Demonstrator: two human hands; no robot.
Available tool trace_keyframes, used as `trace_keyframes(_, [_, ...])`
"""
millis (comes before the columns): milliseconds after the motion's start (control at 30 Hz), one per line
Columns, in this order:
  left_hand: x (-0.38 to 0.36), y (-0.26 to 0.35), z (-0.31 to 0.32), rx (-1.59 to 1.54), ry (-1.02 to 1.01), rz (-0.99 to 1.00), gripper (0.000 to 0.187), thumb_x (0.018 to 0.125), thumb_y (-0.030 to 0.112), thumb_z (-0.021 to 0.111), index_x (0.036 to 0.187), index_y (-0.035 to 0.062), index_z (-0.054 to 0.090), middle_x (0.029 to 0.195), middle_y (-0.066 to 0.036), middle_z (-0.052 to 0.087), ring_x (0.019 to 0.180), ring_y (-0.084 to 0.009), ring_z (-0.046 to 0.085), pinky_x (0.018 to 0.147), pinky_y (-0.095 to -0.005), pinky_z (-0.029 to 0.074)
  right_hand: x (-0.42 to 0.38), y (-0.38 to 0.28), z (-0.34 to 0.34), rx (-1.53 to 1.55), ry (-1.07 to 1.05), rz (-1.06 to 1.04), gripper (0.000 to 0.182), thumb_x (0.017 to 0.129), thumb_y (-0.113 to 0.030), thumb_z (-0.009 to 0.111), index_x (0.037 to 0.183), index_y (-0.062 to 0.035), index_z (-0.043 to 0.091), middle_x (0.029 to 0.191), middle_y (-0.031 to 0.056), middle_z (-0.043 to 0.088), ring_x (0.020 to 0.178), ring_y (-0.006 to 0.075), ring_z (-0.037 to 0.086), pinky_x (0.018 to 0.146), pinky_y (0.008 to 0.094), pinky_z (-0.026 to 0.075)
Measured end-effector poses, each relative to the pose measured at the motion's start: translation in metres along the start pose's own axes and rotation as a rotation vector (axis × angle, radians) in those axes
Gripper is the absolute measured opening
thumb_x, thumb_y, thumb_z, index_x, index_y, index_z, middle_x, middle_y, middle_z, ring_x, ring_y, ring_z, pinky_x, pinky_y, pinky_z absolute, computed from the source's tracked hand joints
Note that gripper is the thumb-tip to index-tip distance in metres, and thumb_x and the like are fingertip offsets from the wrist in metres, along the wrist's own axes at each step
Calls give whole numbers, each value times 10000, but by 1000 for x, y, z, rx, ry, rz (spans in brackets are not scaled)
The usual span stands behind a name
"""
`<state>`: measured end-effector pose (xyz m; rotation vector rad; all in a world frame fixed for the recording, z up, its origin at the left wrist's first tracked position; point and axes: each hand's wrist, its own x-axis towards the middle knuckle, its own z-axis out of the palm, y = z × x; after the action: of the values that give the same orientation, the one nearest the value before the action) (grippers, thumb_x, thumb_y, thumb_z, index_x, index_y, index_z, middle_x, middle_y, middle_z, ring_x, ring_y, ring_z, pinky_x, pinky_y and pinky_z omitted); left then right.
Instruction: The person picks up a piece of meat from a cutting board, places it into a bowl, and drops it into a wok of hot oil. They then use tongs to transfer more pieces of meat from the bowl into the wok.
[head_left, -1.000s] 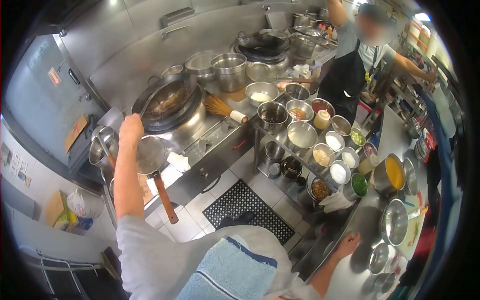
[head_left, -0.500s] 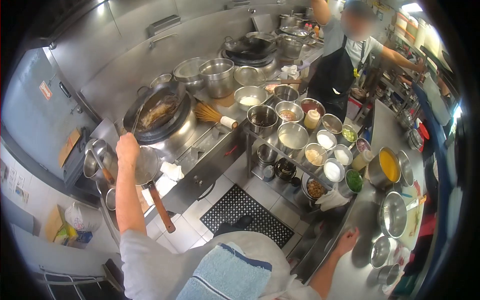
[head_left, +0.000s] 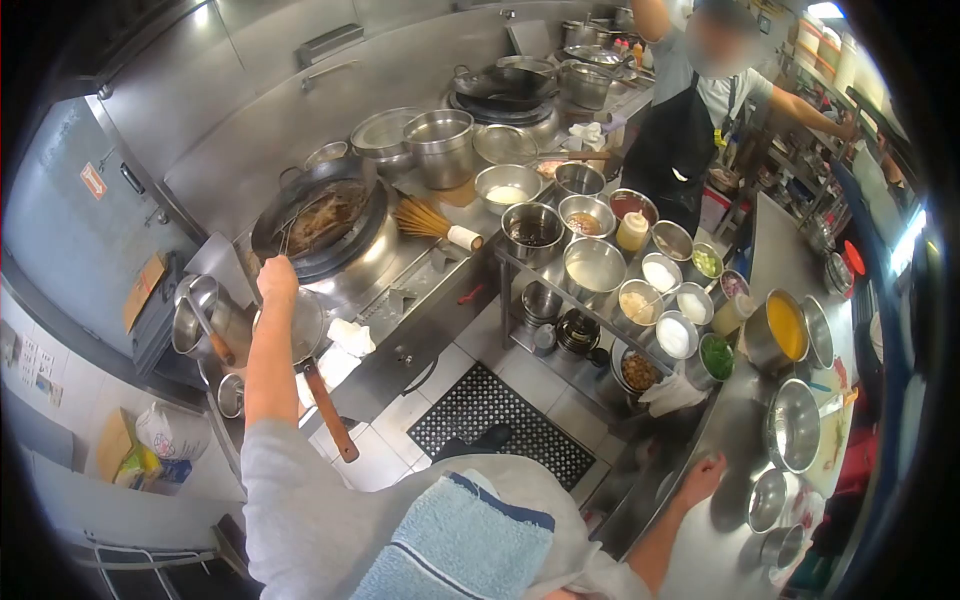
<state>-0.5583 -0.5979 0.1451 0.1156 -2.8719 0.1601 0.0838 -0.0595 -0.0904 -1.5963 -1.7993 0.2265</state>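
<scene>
My left hand (head_left: pixel 277 277) is closed around thin metal tongs (head_left: pixel 286 238), held over the near side of the black wok (head_left: pixel 262 240). Browned food (head_left: pixel 325 222) lies in the wok's oil, partly behind the tongs. Below that wrist is a round strainer (head_left: pixel 308 325), its wooden handle (head_left: pixel 330 410) pointing toward me. On the right, my right hand (head_left: pixel 702 480) rests at the steel counter (head_left: pixel 722 520) with loosely bent fingers and nothing visible in it. A steel bowl (head_left: pixel 793 428) stands beyond that hand.
Sauce and ingredient containers (head_left: pixel 590 270) crowd the rack ahead. A bamboo brush (head_left: pixel 432 220) lies beside the wok; a second wok (head_left: pixel 503 90) sits farther back. A co-worker in a black apron (head_left: pixel 665 150) stands beyond the rack. A rubber mat (head_left: pixel 540 440) covers the floor.
The view has shifted slightly. My left hand stays at the near side of the wok, and the tongs and food now sit at a different angle. My right hand stays at the counter.
</scene>
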Motion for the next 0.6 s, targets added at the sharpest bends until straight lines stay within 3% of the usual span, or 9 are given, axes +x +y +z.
trace_keyframes(167, [-18, 9, -3, 32, -8, 40, 222, 880, 114, 499, 931, 30, 698, 986, -181, 681, 940, -335, 666, 795, -420, 549, 0, 6, 6, -35, 35, -58, 329, 850, -110, 504, 1166, -49, 578, 802, 191, 626, 690, 322, 607, 649, 417, 474])
trace_keyframes(267, [-25, 12, -7, 53, -23, 69, 206, 871, 113, 513, 907, 28, 697, 978, -184, 681, 933, -331, 668, 794, -421, 547, -1, 0, 3, -59, 22, -26, 361, 815, -98, 536, 1173, -71, 574, 767, 127, 606, 711, 283, 591, 693, 409, 459])
trace_keyframes(367, [-29, 0, 9, 65, 37, 170, 153, 851, 109, 545, 854, 41, 682, 966, -182, 678, 925, -322, 668, 782, -419, 548, 2, 24, 22, -77, 115, -148, 365, 811, -100, 544, 1173, -74, 581, 777, 137, 612, 710, 292, 591, 694, 413, 463])
trace_keyframes(400, [-36, 2, 2, 78, 3, 146, 129, 832, 112, 579, 928, 68, 653, 973, -171, 668, 915, -318, 665, 768, -402, 549, -2, 21, 17, -38, 41, -63, 349, 824, -113, 543, 1165, -53, 583, 870, 169, 623, 800, 317, 598, 749, 422, 469])
trace_keyframes(433, [-30, -16, 24, 148, 92, 319, 242, 814, 204, 659, 1022, 90, 610, 996, -156, 655, 926, -306, 656, 772, -383, 544, -3, 6, 8, 7, -15, 37, 337, 837, -126, 542, 1158, -32, 585, 963, 201, 635, 889, 342, 605, 803, 431, 475])
trace_keyframes(467, [-14, -24, 39, 226, 11, 296, 380, 773, 298, 727, 1060, 92, 587, 1003, -144, 650, 938, -303, 647, 796, -383, 533, -4, 3, 5, -18, -13, 17, 337, 834, -121, 544, 1158, -39, 585, 959, 197, 639, 887, 346, 608, 798, 433, 477])
trace_keyframes(500, [-18, -27, 42, 257, 147, 342, 488, 737, 375, 755, 1087, 78, 589, 1026, -142, 650, 956, -303, 645, 804, -396, 530, -3, 1, 4, -46, -23, -2, 338, 830, -116, 546, 1159, -47, 585, 955, 193, 643, 884, 349, 611, 793, 435, 479])
trace_keyframes(567, [-32, -12, 12, 80, 39, 162, 244, 885, 229, 558, 998, 30, 643, 1002, -173, 674, 913, -321, 669, 768, -441, 541, -1, -9, -5, 1, -75, 112, 337, 826, -113, 543, 1158, -61, 582, 937, 180, 650, 851, 353, 619, 772, 441, 485])
trace_keyframes(600, [-33, 3, -1, 118, 38, 202, 229, 892, 202, 524, 969, 27, 650, 983, -176, 677, 905, -326, 671, 760, -445, 544, -3, -12, -7, -7, -51, 111, 339, 820, -113, 550, 1154, -67, 584, 920, 173, 652, 827, 348, 624, 748, 439, 489])
